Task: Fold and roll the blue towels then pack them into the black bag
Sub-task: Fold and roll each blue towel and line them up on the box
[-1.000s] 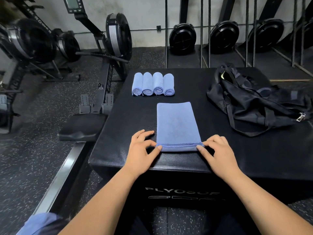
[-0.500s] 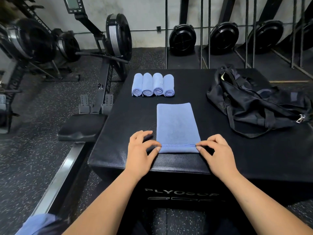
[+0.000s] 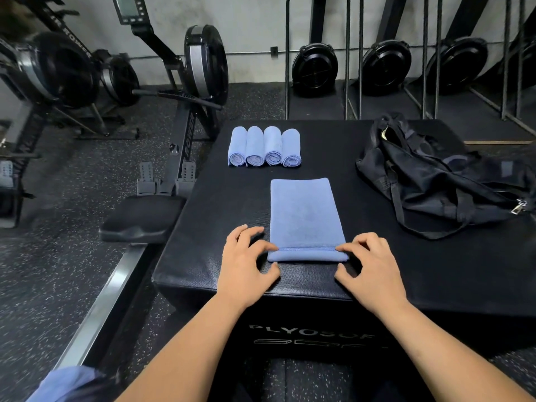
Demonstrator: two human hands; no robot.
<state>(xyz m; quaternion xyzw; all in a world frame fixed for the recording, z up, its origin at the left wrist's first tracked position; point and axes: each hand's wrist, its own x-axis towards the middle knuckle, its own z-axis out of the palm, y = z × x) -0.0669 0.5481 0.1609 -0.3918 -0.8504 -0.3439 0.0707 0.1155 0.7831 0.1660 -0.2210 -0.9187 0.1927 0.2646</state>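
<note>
Two grips — left hand (image 3: 249,256) and right hand (image 3: 369,265) pinch the towel (image 3: 304,216) by its rolled near end; its length runs straight ahead

forearms forward; left hand (image 3: 246,261) and right hand (image 3: 369,264) curl fingertips onto the towel (image 3: 304,216); thumbs spread

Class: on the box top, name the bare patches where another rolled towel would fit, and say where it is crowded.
Bare: between the rolled towels and the black bag; left of the flat towel to the box edge. Crowded: the near edge, where left hand and right hand grip it.
</note>
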